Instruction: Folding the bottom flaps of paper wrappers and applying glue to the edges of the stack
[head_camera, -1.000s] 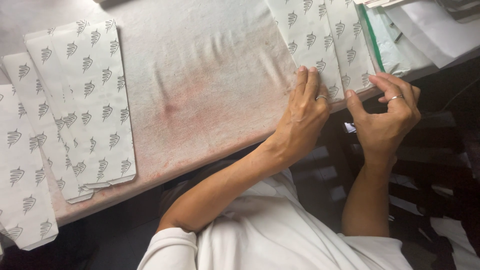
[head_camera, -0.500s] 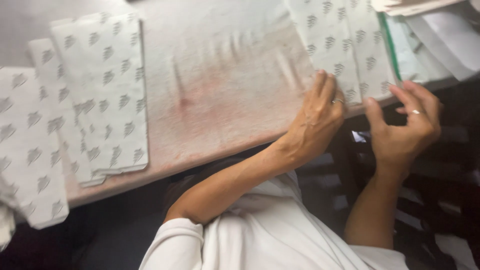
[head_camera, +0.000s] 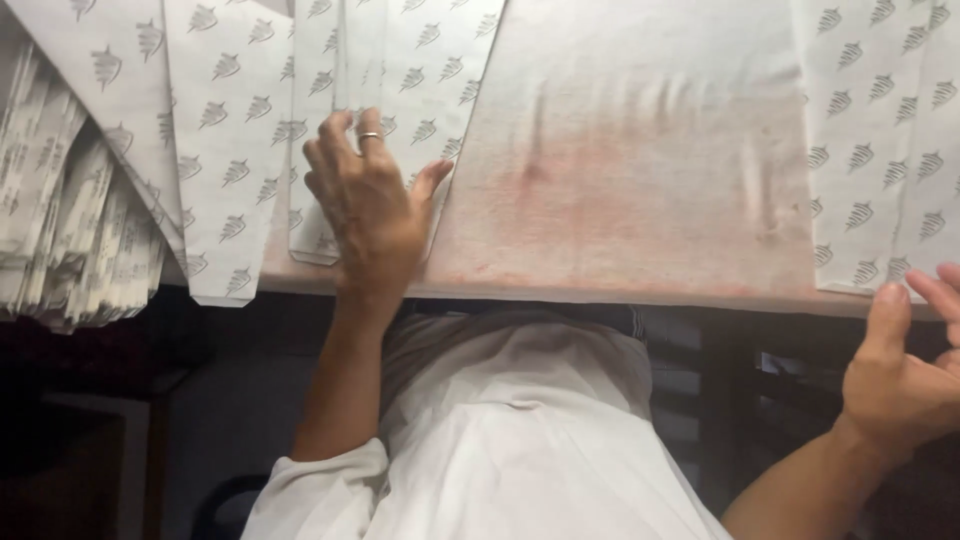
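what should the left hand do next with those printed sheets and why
Probably draw the top printed sheet sideways onto the bare pinkish cloth. The left hand lies flat on overlapping sheets, fingers spread, gripping nothing, and the right hand waits open at the table edge.

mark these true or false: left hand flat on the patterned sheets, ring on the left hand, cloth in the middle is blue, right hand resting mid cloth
1. The left hand lies flat on the patterned paper sheets. True.
2. The left hand wears a ring. True.
3. The cloth in the middle is blue. False: it is whitish with a reddish stain.
4. The right hand rests mid cloth. False: it is at the table's near edge, far right, by other patterned sheets.
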